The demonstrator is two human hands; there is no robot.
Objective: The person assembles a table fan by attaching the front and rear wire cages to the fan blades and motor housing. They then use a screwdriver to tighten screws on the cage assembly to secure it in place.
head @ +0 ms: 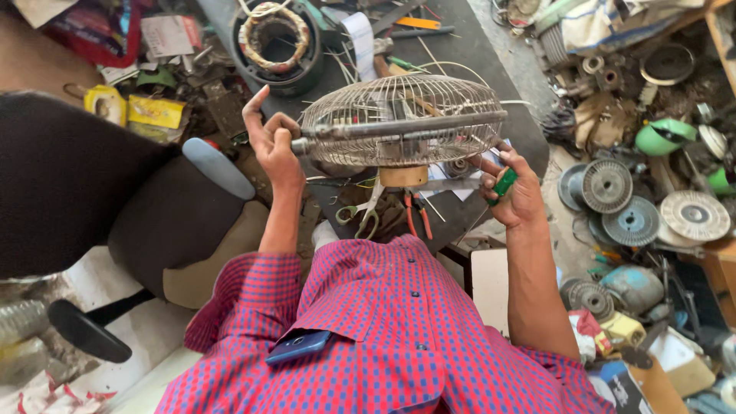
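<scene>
A wire fan guard (401, 120) with its motor body is held up over the near edge of the dark workbench (491, 61). The left hand (270, 142) pinches its left rim, index finger raised. The right hand (512, 193) steadies the right rim while closed around what looks like a green-handled screwdriver (504, 185). Scissors (366, 211) and orange-handled pliers (416, 215) lie beneath on the bench.
</scene>
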